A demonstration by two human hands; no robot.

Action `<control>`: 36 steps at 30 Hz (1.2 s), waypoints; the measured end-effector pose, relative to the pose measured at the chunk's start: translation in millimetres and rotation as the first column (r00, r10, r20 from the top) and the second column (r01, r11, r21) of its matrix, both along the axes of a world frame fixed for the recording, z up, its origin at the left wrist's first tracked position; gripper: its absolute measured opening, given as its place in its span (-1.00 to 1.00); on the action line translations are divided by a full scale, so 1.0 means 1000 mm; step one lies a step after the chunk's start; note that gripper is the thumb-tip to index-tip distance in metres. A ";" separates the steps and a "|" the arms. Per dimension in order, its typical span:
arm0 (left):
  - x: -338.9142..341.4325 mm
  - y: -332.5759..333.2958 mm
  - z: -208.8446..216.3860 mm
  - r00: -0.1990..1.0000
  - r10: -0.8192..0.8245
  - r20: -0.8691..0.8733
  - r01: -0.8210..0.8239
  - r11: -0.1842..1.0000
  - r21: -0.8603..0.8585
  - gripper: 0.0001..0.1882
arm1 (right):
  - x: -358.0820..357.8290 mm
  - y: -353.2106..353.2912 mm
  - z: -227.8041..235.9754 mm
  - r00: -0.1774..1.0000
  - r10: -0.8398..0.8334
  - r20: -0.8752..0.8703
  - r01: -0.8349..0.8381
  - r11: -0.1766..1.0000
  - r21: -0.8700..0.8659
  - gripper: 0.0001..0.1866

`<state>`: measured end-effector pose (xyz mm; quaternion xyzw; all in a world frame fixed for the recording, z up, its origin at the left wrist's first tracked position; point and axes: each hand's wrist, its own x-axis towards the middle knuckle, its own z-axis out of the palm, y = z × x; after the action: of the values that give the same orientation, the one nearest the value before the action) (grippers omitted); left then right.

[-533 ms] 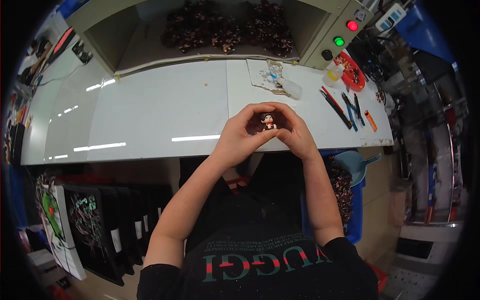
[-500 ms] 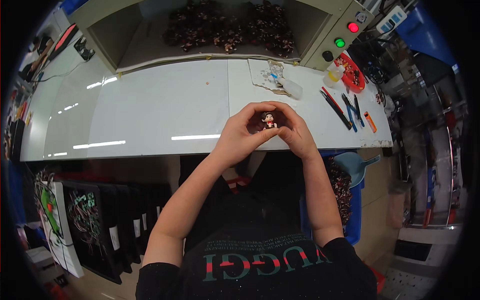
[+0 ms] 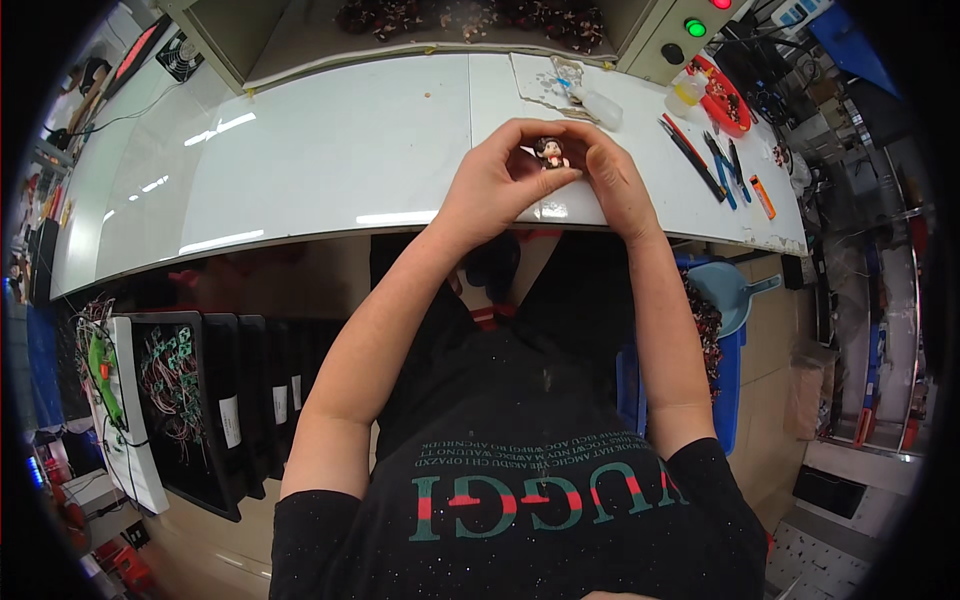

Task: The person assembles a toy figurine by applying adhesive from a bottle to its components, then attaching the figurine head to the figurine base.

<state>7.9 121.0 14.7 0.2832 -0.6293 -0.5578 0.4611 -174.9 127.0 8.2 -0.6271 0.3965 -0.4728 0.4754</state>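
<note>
A small figurine (image 3: 551, 153) with dark hair, a pale face and a bit of red at its chest is held upright just above the front edge of the white table (image 3: 300, 150). My left hand (image 3: 490, 185) is closed on it, with the thumb along its base and the fingers curved behind. From the other side my right hand (image 3: 622, 185) curls round it, its fingers meeting the left ones at the top and its thumb raised off the figurine. Behind the figurine, the fingertips are partly hidden.
Farther back stands a metal booth (image 3: 640, 50) holding many dark small pieces. A squeeze bottle (image 3: 598, 107), pens (image 3: 692, 155), pliers (image 3: 720, 165), an orange cutter (image 3: 763, 197) and a red bowl (image 3: 735, 115) lie to the right. A blue bin (image 3: 733, 390) with a dustpan (image 3: 732, 295) stands below.
My view has tipped down, so the table and hands sit higher in the picture. The right thumb has lifted from the figurine, while the left hand keeps hold.
</note>
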 end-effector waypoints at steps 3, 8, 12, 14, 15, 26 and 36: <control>0.005 0.005 -0.003 1.000 -0.014 0.023 0.013 1.000 0.003 -0.59 | 0.004 0.003 -0.002 1.000 -0.003 0.011 0.003 1.000 0.013 -0.31; 0.011 0.010 -0.008 0.997 0.012 -0.076 -0.012 1.000 0.003 -0.57 | 0.013 0.009 -0.004 1.000 -0.015 -0.006 0.015 1.000 0.011 -0.32; 0.015 0.015 -0.006 0.998 0.016 -0.057 -0.016 1.000 0.004 -0.57 | 0.017 0.013 -0.002 1.000 0.001 0.023 -0.002 1.000 0.011 -0.33; 0.018 0.017 -0.001 0.998 -0.001 0.060 0.000 1.000 0.010 -0.58 | 0.016 0.014 -0.003 1.000 -0.002 0.015 0.002 1.000 0.003 -0.33; 0.018 0.017 -0.001 0.998 0.001 0.059 -0.001 1.000 0.005 -0.58 | 0.016 0.013 -0.003 1.000 -0.002 0.012 0.002 1.000 0.005 -0.34; 0.007 0.016 0.007 0.999 -0.013 -0.033 0.013 1.000 -0.002 -0.58 | 0.009 0.014 0.014 0.996 0.033 0.085 -0.036 0.999 0.033 -0.35; -0.011 0.004 0.025 0.992 -0.039 -0.117 0.049 0.995 0.083 -0.55 | -0.011 0.004 0.031 0.996 0.060 0.070 -0.061 0.998 0.014 -0.35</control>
<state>-3.1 125.4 40.0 0.2561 -0.5831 -0.6098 0.4717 -185.6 130.5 39.6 -0.6180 0.3643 -0.4768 0.5081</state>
